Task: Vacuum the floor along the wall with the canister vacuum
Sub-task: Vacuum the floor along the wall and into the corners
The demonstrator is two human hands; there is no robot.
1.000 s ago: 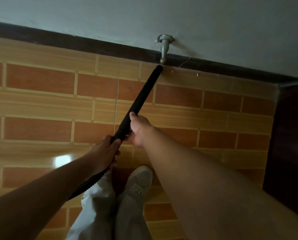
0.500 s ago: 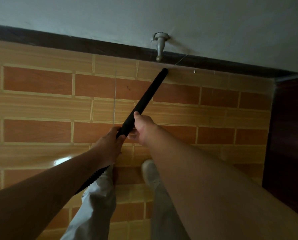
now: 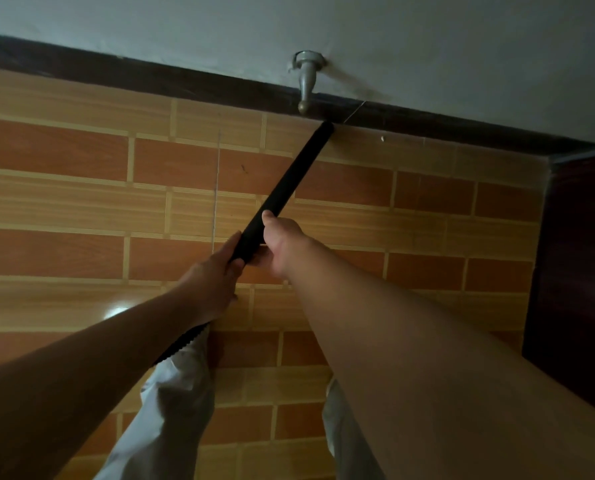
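Orange brick-patterned floor tiles (image 3: pixel 57 157) meet dark skirting (image 3: pixel 185 83); both hands, left (image 3: pixel 213 278) and right (image 3: pixel 282 244), clench the black vacuum wand (image 3: pixel 289 178), whose tip could knock the grey metal doorstop (image 3: pixel 307 81).

My left hand (image 3: pixel 213 282) covers the spot where the black wand (image 3: pixel 285 188) meets the ribbed hose (image 3: pixel 181 344), and my forearm hides the rest of that hose toward the lower left of the frame. My fingers curled under the wand are mostly out of sight behind my right hand (image 3: pixel 278 244). The canister is nowhere in the frame. My feet are hidden behind my arms, and my pale trousers (image 3: pixel 171 410) run off the bottom edge. The dark panel (image 3: pixel 580 265) at the right is cut by the frame's edge and too dim to identify.
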